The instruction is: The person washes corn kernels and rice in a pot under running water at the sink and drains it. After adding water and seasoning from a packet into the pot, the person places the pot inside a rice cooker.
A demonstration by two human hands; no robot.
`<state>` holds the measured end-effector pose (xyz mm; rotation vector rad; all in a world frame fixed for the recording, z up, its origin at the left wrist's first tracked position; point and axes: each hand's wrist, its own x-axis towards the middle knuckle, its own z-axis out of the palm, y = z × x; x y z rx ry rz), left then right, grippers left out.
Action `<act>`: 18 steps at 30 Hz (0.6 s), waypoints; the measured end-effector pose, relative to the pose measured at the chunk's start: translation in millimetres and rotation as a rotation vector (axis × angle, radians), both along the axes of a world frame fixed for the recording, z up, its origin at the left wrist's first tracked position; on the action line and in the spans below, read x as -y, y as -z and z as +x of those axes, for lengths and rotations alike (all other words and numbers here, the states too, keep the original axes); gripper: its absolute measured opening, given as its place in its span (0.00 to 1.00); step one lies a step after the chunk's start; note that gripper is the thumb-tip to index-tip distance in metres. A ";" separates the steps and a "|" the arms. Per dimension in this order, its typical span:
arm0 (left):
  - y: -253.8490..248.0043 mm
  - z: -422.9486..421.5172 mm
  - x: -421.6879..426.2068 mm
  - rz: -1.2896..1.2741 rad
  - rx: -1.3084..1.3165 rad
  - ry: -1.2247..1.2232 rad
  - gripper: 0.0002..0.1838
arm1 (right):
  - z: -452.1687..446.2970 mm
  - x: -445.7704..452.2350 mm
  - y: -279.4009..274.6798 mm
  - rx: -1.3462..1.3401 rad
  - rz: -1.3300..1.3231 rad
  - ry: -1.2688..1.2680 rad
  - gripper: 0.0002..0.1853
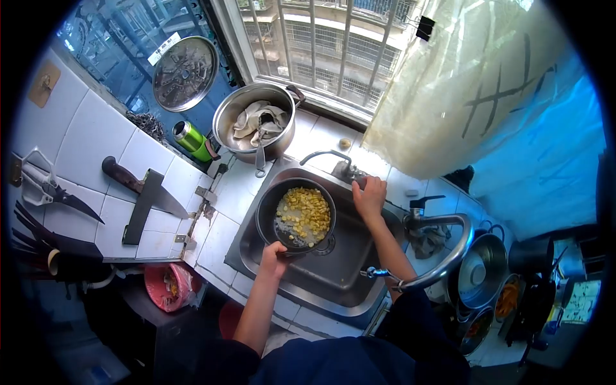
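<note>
Pot (264, 215) gripped at near edge by left hand (274, 259); right hand (370, 199) grasping faucet (346, 170).

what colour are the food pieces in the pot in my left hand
The food pieces are yellow, seen in the head view.

Hands (370, 197): two were at work.
Dark bowl (267, 212): one was held.
Taps (350, 171): two rose at one sink (351, 282).
Green bottle (195, 144): one stood.
Wall knife (124, 176): one hung.
Scissors (78, 205): one pair hung.
Curtain clip (425, 29): one was fastened.
</note>
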<state>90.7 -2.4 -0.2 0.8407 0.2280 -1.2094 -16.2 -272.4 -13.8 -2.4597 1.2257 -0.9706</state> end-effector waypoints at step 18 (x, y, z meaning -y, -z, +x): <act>-44.1 25.9 24.2 0.192 0.109 -0.194 0.33 | 30.4 50.5 -14.1 -0.509 0.079 -0.204 0.14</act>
